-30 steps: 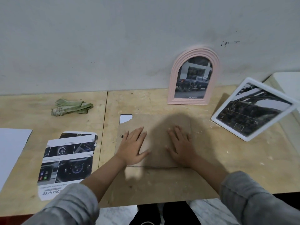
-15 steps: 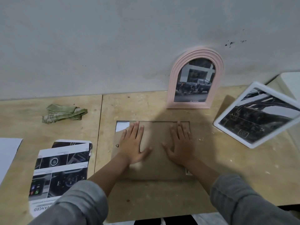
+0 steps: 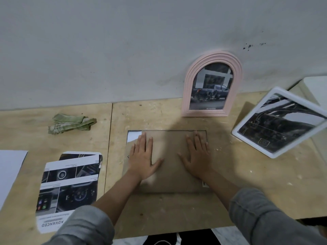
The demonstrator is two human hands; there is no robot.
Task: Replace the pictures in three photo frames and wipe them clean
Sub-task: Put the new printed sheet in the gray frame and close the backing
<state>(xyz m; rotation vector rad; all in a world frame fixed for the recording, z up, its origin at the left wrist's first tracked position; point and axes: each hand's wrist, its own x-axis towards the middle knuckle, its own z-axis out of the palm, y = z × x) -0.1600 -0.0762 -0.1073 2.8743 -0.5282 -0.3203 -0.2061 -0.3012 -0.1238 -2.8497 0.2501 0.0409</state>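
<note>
Both hands — left hand (image 3: 141,159), right hand (image 3: 197,157) — lie flat, fingers straight, on the backing board (image 3: 168,175), which has slid forward, nearly covering the white print (image 3: 133,136) beneath; seating looks almost done — wiping cloth (image 3: 70,123) left of them, untouched.

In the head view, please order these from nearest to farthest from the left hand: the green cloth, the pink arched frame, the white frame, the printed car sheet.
From the left hand, which presses flat on the brown backing board:
1. Printed car sheet, just to its left, on the table.
2. Green cloth, farther left and toward the wall.
3. Pink arched frame, right of it, against the wall.
4. White frame, far right, tilted.
</note>
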